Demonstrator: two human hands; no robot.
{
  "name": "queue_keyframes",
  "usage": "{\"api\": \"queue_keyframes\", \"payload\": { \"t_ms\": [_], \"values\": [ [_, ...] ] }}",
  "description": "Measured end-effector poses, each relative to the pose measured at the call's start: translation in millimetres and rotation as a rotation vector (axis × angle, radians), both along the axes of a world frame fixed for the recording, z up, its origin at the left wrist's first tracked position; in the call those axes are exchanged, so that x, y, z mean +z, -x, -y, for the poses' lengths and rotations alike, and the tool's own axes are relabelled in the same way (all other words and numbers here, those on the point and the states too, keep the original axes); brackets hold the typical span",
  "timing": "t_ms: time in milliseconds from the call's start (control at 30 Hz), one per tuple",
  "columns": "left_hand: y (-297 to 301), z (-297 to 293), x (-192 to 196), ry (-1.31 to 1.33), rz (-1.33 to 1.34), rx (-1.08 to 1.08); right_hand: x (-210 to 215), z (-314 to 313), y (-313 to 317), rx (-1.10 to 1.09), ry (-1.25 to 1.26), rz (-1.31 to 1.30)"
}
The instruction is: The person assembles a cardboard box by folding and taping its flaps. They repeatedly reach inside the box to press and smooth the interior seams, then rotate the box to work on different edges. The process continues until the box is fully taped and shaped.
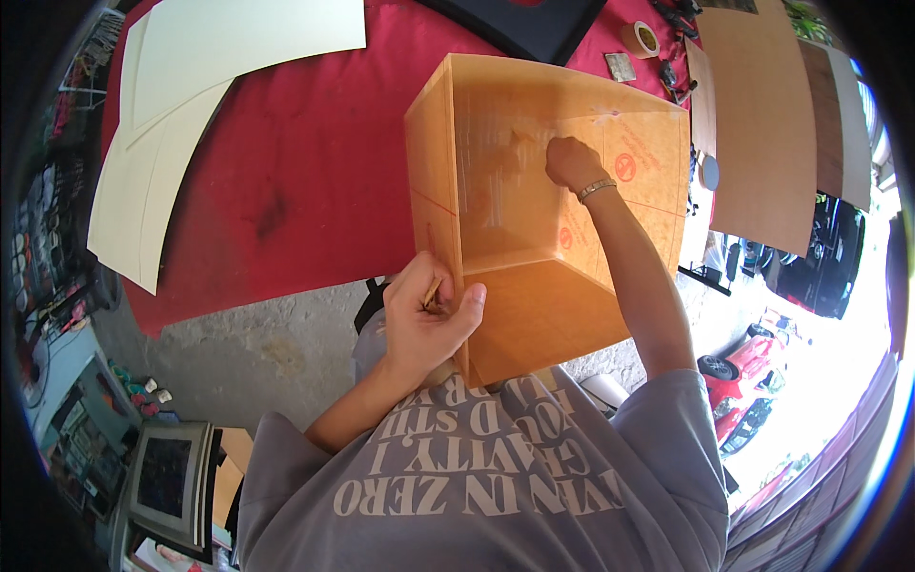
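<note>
An open box with orange-brown panels (543, 324) and red printed marks stands tilted in front of me, partly over the red-covered table (286, 191). My right hand (574, 164) reaches inside it, curled into a fist near the far wall. Whatever its fingers hold is hidden. Beside the fist, a pale smeared or crumpled patch (522, 138) shows on the glossy inner wall. My left hand (434, 310) is at the box's near left edge, fingers curled around a small yellowish-brown scrap (433, 291) and thumb against the panel.
Large cream sheets (181, 124) lie on the table's left side. A black panel (519, 24), a tape roll (641, 40) and a small square pad (620, 67) are at the back. Brown boards (758, 114) stand at the right. A framed panel (172, 477) leans at the lower left.
</note>
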State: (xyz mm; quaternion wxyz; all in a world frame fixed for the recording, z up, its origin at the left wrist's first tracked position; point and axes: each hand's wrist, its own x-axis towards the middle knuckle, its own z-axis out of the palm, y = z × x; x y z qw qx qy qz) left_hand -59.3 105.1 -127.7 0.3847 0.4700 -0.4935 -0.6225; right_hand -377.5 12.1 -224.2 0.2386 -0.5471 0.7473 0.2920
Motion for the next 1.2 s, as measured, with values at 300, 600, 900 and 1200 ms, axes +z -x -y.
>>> {"api": "queue_keyframes", "payload": {
  "t_ms": [300,600,900,1200],
  "values": [
    [-3,4,-2,0.055,0.049,-0.045,-36,10,-31,0.345,0.399,-0.05],
    [-3,4,-3,0.035,0.004,-0.049,-108,2,0,0.512,0.512,-0.186],
    [-1,1,-6,0.02,-0.018,-0.032,-112,3,11,-0.17,0.635,0.074],
    [1,0,-4,0.044,0.024,-0.021,-111,1,20,-0.676,0.672,0.231]
  ]
}}
